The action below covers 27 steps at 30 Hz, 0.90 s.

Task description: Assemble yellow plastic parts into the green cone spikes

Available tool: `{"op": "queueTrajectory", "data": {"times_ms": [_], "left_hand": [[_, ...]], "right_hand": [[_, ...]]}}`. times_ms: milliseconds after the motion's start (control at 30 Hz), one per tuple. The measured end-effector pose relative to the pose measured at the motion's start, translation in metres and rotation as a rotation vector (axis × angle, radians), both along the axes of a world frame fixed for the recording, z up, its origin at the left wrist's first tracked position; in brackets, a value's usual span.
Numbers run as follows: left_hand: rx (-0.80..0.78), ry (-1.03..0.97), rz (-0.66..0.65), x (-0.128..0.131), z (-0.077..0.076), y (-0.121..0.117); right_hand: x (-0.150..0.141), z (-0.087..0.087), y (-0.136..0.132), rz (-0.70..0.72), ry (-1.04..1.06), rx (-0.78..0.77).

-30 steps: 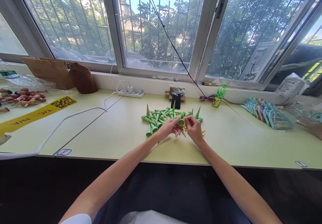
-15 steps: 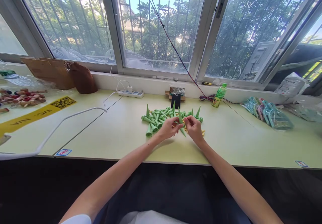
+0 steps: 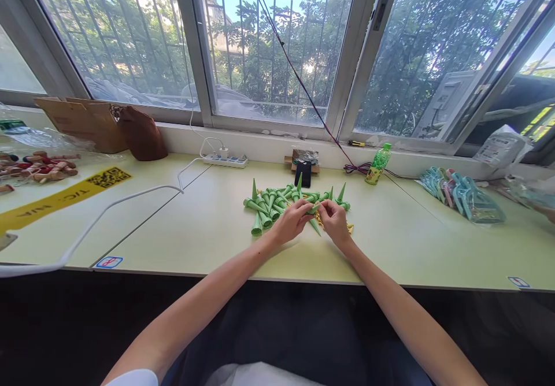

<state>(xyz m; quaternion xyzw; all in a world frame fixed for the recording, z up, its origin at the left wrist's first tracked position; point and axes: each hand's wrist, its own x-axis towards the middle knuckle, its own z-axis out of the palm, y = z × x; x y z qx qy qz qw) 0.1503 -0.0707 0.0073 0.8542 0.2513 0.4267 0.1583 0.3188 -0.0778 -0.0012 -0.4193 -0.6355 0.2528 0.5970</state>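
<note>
My left hand is closed around a green plastic cone-shaped spike, whose tapered end points right, toward my other hand. Thumb and fingers of my right hand are pinched together close beside that tip; what they hold is too small to make out. Another green spike lies on the table just below the hands. Behind and left of them spreads a pile of green spikes, some standing point up. Small yellow pieces lie partly hidden behind my right hand.
A phone leans on a small cardboard box behind the pile. To its right stands a green bottle. A white power strip trails a cable leftward. Wrapped pastel plastic items lie right; wooden figures lie far left.
The spike in my left hand has turned: its open round end faced me, then its point stood up, and now the point tips rightward. My right hand has stayed nearly still.
</note>
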Motion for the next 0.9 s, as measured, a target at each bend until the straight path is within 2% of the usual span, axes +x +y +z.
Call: {"op": "queueTrajectory", "data": {"times_ms": [200,467,733,800,900], "left_hand": [[-0.236,-0.129,-0.003,0.006,-0.002,-0.001],[-0.452,-0.309,-0.04,0.01,0.001,-0.003],[-0.965,-0.387,-0.189,0.002,0.007,0.001],[-0.932,-0.378,-0.18,0.002,0.008,0.0],[-0.726,-0.322,-0.121,0.004,0.008,-0.003]], "right_hand": [[-0.001,0.001,-0.001,-0.007,-0.012,-0.001],[0.0,0.003,-0.004,0.033,-0.049,-0.013],[-0.002,0.003,-0.007,0.06,-0.123,0.036],[-0.003,0.003,-0.007,0.066,-0.121,0.045],[-0.002,0.004,-0.007,0.058,-0.101,0.048]]}}
